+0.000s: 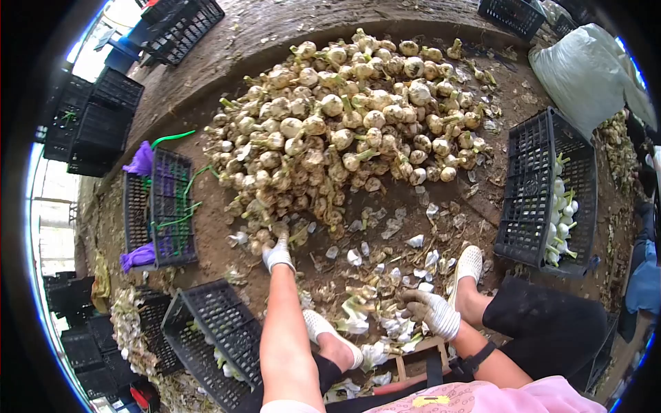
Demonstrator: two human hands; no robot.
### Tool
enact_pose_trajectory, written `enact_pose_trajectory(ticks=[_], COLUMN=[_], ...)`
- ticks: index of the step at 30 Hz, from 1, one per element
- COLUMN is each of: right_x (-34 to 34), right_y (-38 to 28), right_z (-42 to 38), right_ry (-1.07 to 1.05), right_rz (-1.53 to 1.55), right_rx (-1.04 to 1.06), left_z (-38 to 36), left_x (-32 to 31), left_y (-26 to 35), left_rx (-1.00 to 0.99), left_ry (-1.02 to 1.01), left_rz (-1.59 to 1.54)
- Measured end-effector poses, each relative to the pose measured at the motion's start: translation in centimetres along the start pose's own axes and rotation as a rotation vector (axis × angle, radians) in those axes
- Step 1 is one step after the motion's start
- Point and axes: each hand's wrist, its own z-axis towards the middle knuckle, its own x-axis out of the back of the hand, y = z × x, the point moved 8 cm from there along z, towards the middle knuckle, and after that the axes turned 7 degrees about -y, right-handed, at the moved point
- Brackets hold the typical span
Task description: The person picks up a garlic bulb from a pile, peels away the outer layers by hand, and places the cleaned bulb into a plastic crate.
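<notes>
My left hand [278, 252], in a white knit glove, reaches to the near edge of a large heap of garlic bulbs [330, 131]. Its fingers close around a garlic bulb [258, 244], partly hidden by the glove. The bulbs in the heap are soil-stained, with short stems. My right hand [432, 313], in a dirt-darkened glove, hovers low over papery garlic skins [392, 323] between my feet. The fingers there are curled in; what they hold, if anything, is hidden. Beneath that hand stands a small wooden frame [413, 359].
Right of the heap, a black crate [527, 193] holds cleaned white garlic [563, 217]. Another crate [224, 337] with garlic is beside my left arm. A crate with purple cloth and green cord [172, 206] lies farther left. A pale sack [589, 76] sits at upper right.
</notes>
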Motion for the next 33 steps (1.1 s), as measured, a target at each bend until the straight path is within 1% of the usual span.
enact_pose_trajectory(ticks=[1, 2, 3, 4, 6, 7, 9, 11, 13, 14, 15, 17, 18, 19, 20, 21, 22, 23, 24, 25, 27, 28, 29, 31, 33], right_x=[0.5, 0.7, 1.0, 1.3, 2.0, 2.0, 1.6, 1.3, 1.0, 1.4, 1.6, 1.0, 0.4, -0.1, -0.3, -0.6, -0.8, -1.1, -1.0, -1.0, -1.1, -1.3, -1.4, -1.3, -2.1], right_y=[-0.1, 0.0, 0.4, 0.9, 1.8, 1.6, 0.7, 0.2, -0.6, 0.8, 1.7, 1.0, 0.2, -0.6, -1.6, -2.5, -3.0, -3.6, -3.6, -4.4, -5.6, -6.1, -6.2, -6.3, -6.8], right_z=[0.0, 0.1, 0.5, 0.7, 0.7, 0.7, 0.8, 1.0, 0.2, 0.7, 0.9, 0.5, 0.2, -0.1, -0.8, -1.4, -1.5, -1.6, -2.0, -2.8, -4.3, -4.8, -5.1, -5.6, -6.6], right_ry=[0.034, 0.055, 0.059, 0.065, 0.08, 0.076, 0.06, 0.024, -0.012, -0.002, -0.04, 0.009, -0.018, -0.05, -0.052, -0.065, -0.083, -0.102, -0.133, -0.101, -0.038, -0.029, -0.03, -0.027, -0.066], right_rz=[-0.028, 0.067, 0.044, 0.022, 0.015, -0.004, -0.032, 0.025, 0.133, 0.291, 0.56, 0.656, 0.694, 0.73, 0.658, 0.627, 0.58, 0.531, 0.539, 0.443, 0.249, 0.212, 0.182, 0.117, 0.126], right_rx=[-0.022, -0.063, -0.073, -0.083, -0.11, -0.1, -0.061, -0.022, 0.041, 0.025, 0.068, 0.076, 0.081, 0.088, 0.131, 0.132, 0.199, 0.266, 0.257, 0.283, 0.328, 0.375, 0.398, 0.445, 0.456], left_z=[1.1, 3.3, 4.8, 5.1, 5.2, 4.0, 5.8, 2.7, -4.7, -9.8, -15.3, -23.2, -25.6, -28.4, -29.1, -29.5, -31.2, -32.4, -33.7, -34.9, -34.9, -34.9, -34.4, -36.9, -39.4], left_x=[-1.1, -1.4, -1.9, -2.1, -2.5, -2.1, -1.7, -2.0, -2.4, -3.6, -4.6, -5.9, -6.6, -7.1, -7.1, -7.1, -7.0, -6.8, -6.2, -5.6, -3.8, -2.9, -1.8, -0.2, -1.6], left_y=[0.6, -0.6, -1.9, -2.4, -2.7, -1.7, -4.1, -2.9, -0.2, 2.4, 4.9, 7.8, 7.1, 7.5, 5.5, 3.4, 3.6, 3.4, 4.1, 4.8, 5.3, 5.5, 6.0, 7.9, 8.4], left_rx=[-0.063, 0.045, 0.092, 0.145, 0.179, 0.233, -0.01, -0.087, -0.134, -0.13, -0.122, -0.186, -0.072, -0.041, -0.053, -0.069, -0.041, 0.034, 0.043, 0.052, -0.106, -0.179, -0.379, -0.574, -0.683], left_ry=[-0.021, 0.06, 0.107, 0.154, 0.186, 0.213, 0.094, -0.14, -0.492, -0.66, -0.829, -1.1, -1.169, -1.322, -1.316, -1.304, -1.324, -1.32, -1.32, -1.318, -1.142, -1.052, -0.823, -0.733, -0.88], left_rz=[0.014, 0.175, 0.217, 0.225, 0.19, 0.213, -0.149, -0.536, -0.57, -0.701, -0.83, -0.806, -0.827, -0.857, -0.726, -0.597, -0.527, -0.47, -0.516, -0.565, -0.55, -0.543, -0.185, -0.042, 0.085])
